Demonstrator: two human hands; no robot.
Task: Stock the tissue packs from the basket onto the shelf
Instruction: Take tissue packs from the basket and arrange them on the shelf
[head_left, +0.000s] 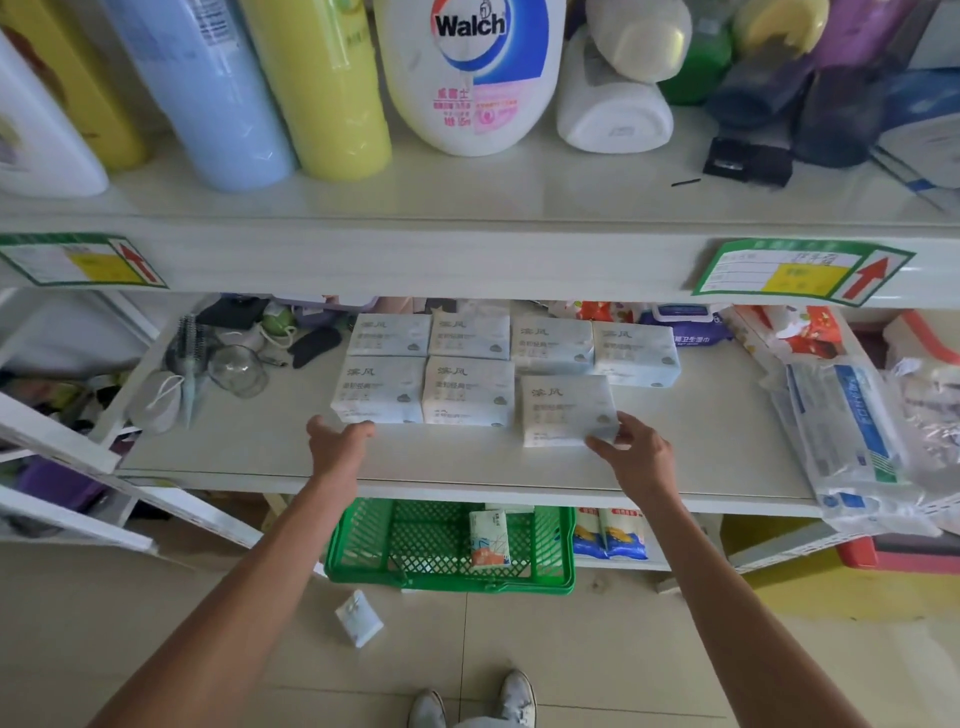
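Several pale blue-white tissue packs lie flat in two rows on the white middle shelf (223, 447). The nearest pack (563, 408) sits at the right end of the front row, and my right hand (634, 452) grips its front right corner. My left hand (337, 441) hovers open just in front of the front-left pack (379, 389), fingertips at its edge. The green plastic basket (363, 540) stands on the floor under the shelf, with one small tissue pack (488, 540) upright inside it.
A hairbrush, glass cup (236, 371) and face mask clutter the shelf's left end. Bagged goods (841, 436) overhang its right end. Detergent bottles (467, 73) fill the upper shelf. A small white packet (358, 618) lies on the tiled floor near my shoes.
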